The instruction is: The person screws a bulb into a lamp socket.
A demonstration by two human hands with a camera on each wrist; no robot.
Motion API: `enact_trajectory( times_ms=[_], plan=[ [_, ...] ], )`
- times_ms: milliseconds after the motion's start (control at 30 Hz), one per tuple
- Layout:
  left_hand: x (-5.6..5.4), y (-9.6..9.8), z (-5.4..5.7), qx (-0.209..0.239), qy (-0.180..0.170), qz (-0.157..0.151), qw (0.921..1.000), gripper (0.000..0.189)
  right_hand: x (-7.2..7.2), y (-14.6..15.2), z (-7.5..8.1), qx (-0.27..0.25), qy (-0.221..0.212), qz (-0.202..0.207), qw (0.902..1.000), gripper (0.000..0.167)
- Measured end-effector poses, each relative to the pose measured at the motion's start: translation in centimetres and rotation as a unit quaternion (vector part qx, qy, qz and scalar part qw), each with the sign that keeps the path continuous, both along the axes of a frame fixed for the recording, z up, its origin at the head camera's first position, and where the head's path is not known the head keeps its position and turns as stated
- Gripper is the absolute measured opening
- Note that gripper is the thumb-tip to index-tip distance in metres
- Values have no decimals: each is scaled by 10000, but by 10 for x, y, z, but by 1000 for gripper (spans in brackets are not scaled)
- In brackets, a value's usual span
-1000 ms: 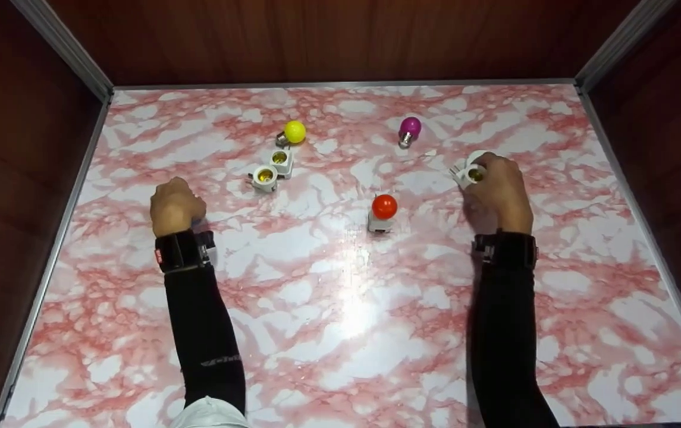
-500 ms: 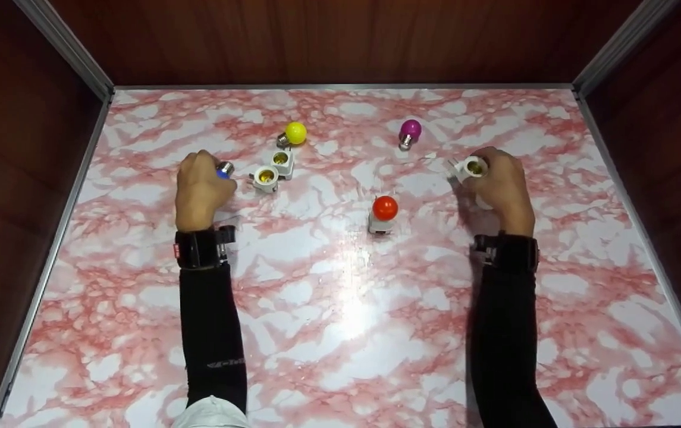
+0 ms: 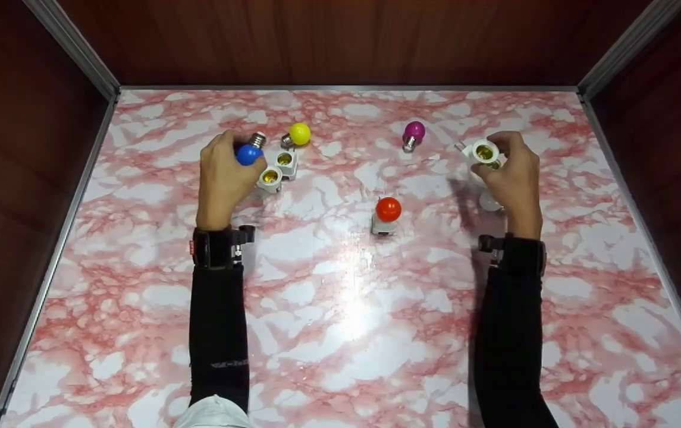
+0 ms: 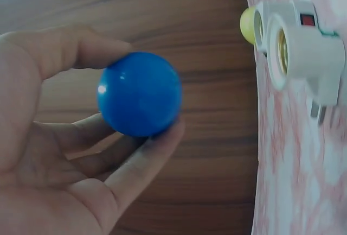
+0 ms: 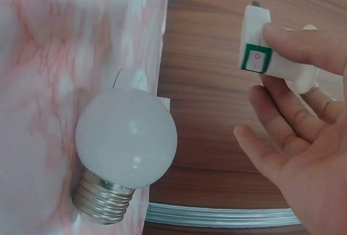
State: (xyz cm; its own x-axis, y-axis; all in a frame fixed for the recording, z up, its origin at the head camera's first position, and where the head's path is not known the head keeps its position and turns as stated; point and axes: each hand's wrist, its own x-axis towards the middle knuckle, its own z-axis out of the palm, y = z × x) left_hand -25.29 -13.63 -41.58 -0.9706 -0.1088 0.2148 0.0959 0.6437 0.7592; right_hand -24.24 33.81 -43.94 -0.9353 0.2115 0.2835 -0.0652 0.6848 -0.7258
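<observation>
My left hand [image 3: 221, 178] pinches a blue light bulb [image 3: 249, 155] between thumb and fingers, its metal screw base tilted up and away. In the left wrist view the blue bulb's round globe faces the camera, hiding its base. My right hand [image 3: 520, 178] holds a white plug-in bulb socket [image 5: 256, 31], its round opening facing up in the head view and its prongs pointing left. A white light bulb [image 5: 126, 137] lies on the table below the right hand, mostly covered by it in the head view. Two white sockets [image 4: 314, 50] stand just right of the left hand.
A yellow bulb [image 3: 300, 134] lies behind the two sockets, and a purple bulb [image 3: 414, 130] lies at the back, right of centre. Near the middle, a red bulb [image 3: 388, 209] sits in a white socket [image 3: 383, 226]. Wooden panels [image 3: 340, 41] enclose the marbled table [image 3: 328, 333].
My left hand has moved right and away from me, bringing the blue bulb into sight. The right hand has lifted the socket, and the white bulb below now shows.
</observation>
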Motion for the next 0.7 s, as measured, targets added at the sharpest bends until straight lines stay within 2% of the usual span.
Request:
enact_trajectory(
  times_ms=[433,700],
  plan=[
    [2,16,-1,93,334,-433,9985,45,2,0,3,-557,482,279,9969,52],
    [1,26,-1,537,825,-693,9927,45,2,-7,8,-1039,982,549,9882,59]
  ],
)
